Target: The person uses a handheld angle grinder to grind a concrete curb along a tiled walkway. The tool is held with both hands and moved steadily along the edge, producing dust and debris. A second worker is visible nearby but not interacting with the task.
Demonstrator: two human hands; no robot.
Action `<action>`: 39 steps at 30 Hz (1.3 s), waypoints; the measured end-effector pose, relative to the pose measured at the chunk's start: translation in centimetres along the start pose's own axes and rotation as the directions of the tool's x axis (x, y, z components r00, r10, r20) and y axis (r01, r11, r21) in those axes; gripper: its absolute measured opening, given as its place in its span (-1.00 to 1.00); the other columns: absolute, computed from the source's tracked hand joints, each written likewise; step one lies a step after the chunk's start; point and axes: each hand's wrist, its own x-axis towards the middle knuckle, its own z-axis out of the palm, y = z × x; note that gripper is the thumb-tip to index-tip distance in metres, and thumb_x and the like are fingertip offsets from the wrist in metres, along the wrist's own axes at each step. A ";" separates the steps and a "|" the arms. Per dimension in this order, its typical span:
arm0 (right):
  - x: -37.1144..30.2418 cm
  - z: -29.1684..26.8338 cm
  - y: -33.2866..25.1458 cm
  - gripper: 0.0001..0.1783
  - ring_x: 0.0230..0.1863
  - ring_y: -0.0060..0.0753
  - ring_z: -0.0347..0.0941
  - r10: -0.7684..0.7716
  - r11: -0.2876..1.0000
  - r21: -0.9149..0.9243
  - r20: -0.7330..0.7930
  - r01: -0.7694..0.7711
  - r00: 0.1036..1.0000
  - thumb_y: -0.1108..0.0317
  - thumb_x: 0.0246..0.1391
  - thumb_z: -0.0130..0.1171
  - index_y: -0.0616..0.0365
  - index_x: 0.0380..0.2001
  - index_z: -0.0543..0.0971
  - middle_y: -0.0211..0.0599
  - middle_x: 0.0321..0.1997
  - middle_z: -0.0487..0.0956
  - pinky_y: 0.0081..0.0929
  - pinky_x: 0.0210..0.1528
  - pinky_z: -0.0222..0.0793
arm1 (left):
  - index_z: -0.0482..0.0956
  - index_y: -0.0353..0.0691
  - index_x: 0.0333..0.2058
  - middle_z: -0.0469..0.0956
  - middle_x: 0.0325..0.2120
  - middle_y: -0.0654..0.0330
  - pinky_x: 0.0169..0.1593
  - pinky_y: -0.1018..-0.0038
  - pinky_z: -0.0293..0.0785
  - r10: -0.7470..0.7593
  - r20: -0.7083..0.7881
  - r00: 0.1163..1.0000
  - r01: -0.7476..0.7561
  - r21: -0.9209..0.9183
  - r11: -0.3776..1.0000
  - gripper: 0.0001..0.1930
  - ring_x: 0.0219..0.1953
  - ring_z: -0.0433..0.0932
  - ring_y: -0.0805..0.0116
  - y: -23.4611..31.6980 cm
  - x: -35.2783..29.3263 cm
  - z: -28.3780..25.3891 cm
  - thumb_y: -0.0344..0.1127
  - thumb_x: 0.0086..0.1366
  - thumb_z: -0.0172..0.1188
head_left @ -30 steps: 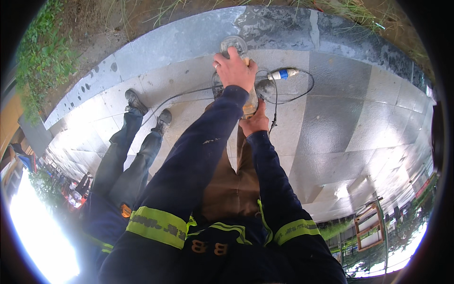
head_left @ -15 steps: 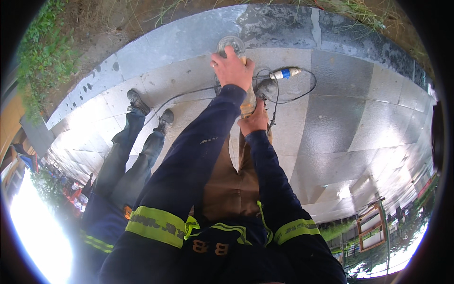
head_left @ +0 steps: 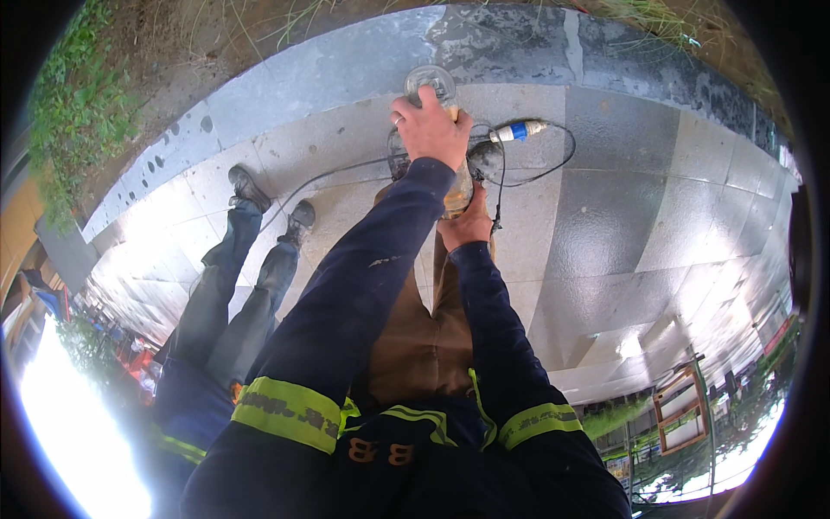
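Left hand [head_left: 432, 128]: closes over front of worn orange-yellow handheld power tool [head_left: 457, 199]
Right hand [head_left: 468, 223]: grips its rear end
Tool position: round grey disc [head_left: 430, 80] at curved grey stone kerb [head_left: 303, 93]
Blue-and-white cylindrical plug [head_left: 519, 131]: lies right of tool

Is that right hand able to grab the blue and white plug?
Probably yes, if the right hand lets go of the power tool: the plug lies nearby, mostly uncovered, with cable looping beside it.

from my remote view i read: a worn, matt casing on the power tool [head_left: 456, 201]; matt cloth sleeves [head_left: 359, 246]; a smooth plastic plug [head_left: 518, 131]; glossy stone paving [head_left: 609, 216]; a patchy, rough-looking kerb [head_left: 510, 41].
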 end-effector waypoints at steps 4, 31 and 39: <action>0.2 0.1 -0.4 -0.13 -0.13 0.30 0.52 -0.040 0.999 -0.001 -0.006 0.040 0.999 0.44 -0.25 0.20 -0.12 0.22 0.15 0.14 -0.22 0.61 0.00 -0.08 0.45 | 0.29 -0.29 -0.13 0.26 -0.21 -0.27 -0.01 0.00 0.30 0.063 -0.039 0.997 -0.063 -0.011 0.998 -0.43 -0.14 0.31 -0.31 -0.2 0.5 -0.1 -0.18 -0.04 0.38; -1.0 1.2 0.8 -0.14 -0.13 0.28 0.53 -0.009 1.000 0.012 0.023 0.009 1.000 0.43 -0.24 0.19 -0.13 0.23 0.15 0.15 -0.23 0.62 0.00 -0.07 0.47 | 0.30 -0.34 -0.11 0.23 -0.17 -0.28 0.00 -0.02 0.29 -0.039 -0.007 0.999 0.039 -0.048 0.998 -0.43 -0.08 0.26 -0.31 -1.6 -1.3 -0.2 -0.22 -0.03 0.37; -0.7 1.3 0.5 -0.12 -0.07 0.21 0.53 0.041 0.998 0.048 0.022 -0.042 0.999 0.40 -0.30 0.29 -0.10 0.20 0.21 0.04 -0.14 0.61 -0.11 -0.03 0.47 | 0.29 -0.31 -0.13 0.23 -0.16 -0.29 -0.01 -0.01 0.30 -0.014 -0.001 1.000 0.014 -0.039 0.999 -0.44 -0.10 0.28 -0.31 -1.4 -0.8 -0.3 -0.22 -0.03 0.38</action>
